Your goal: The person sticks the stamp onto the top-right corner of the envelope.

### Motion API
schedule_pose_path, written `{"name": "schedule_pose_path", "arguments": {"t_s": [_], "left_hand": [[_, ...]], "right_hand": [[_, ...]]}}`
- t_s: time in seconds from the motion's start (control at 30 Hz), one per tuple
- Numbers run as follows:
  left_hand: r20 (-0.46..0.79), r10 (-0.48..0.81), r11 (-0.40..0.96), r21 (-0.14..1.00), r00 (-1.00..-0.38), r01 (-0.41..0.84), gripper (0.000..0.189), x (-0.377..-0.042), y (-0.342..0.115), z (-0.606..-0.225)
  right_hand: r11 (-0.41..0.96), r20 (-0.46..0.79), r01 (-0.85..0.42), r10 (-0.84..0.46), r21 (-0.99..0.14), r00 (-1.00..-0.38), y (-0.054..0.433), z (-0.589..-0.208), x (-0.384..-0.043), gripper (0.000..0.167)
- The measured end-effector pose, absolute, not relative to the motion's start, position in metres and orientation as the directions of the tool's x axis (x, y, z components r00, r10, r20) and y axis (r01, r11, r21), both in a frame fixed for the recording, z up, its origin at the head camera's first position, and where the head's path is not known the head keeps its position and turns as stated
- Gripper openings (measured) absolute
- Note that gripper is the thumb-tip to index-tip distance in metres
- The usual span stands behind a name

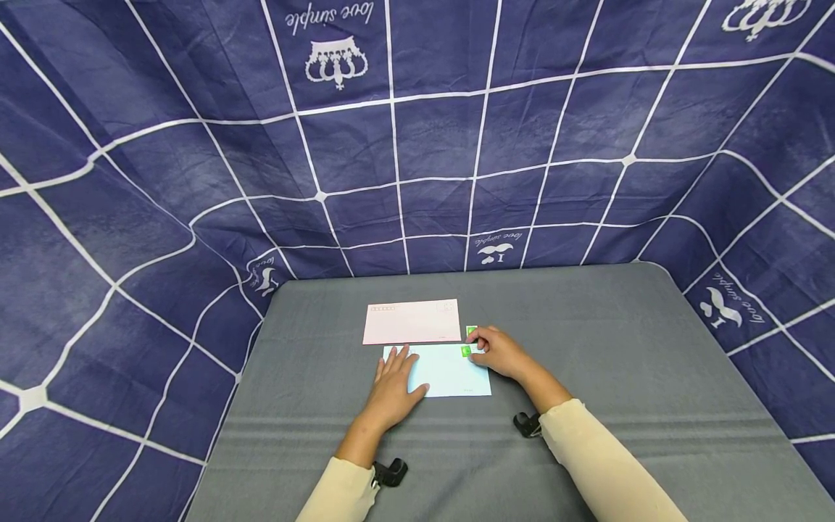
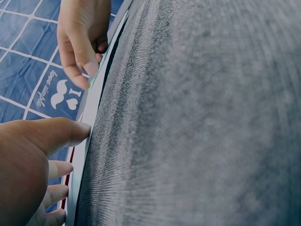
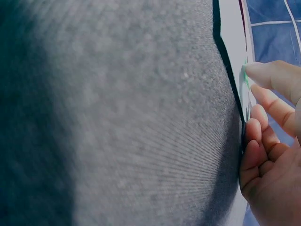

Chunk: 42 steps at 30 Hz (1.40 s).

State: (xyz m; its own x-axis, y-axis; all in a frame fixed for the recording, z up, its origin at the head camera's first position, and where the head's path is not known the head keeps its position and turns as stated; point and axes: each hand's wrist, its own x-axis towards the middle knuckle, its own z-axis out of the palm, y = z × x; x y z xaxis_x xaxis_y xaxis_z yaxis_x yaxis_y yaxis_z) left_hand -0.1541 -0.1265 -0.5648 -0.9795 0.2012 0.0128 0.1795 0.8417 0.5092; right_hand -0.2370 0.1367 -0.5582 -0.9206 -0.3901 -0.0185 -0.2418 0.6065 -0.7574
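A light blue envelope (image 1: 450,377) lies flat in front of the person. The left hand (image 1: 393,389) rests on its left part with fingers spread and straight. At the envelope's upper right corner is a small green stamp (image 1: 466,351). The right hand (image 1: 501,353) holds this stamp at its edges between thumb and index finger, close against the paper, the other fingers curled. In the right wrist view the thumb (image 3: 263,73) touches the stamp's green edge. A second green stamp (image 1: 471,330) lies just behind the right hand, partly covered by it.
A pink envelope (image 1: 411,323) lies just beyond the blue one. Both lie on a grey cloth-covered table (image 1: 587,326). Blue checked cloth (image 1: 430,145) hangs at the back and sides. Black wrist mounts (image 1: 390,473) sit on both wrists.
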Motion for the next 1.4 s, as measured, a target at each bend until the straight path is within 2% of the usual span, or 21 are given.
{"name": "schedule_pose_path", "arguments": {"t_s": [1.17, 1.4], "left_hand": [[0.019, 0.197, 0.84, 0.513, -0.98, 0.179, 0.063, -0.1542, -0.1263, -0.5633], [0.05, 0.189, 0.849, 0.493, -0.981, 0.189, 0.063, -0.154, -0.1236, -0.5616]], "right_hand": [[0.606, -0.035, -0.208, -0.364, -0.768, -0.931, 0.1359, -0.5558, -0.2333, 0.022], [0.583, 0.019, -0.223, -0.335, -0.781, -0.942, 0.1365, -0.5593, -0.2337, 0.015]]}}
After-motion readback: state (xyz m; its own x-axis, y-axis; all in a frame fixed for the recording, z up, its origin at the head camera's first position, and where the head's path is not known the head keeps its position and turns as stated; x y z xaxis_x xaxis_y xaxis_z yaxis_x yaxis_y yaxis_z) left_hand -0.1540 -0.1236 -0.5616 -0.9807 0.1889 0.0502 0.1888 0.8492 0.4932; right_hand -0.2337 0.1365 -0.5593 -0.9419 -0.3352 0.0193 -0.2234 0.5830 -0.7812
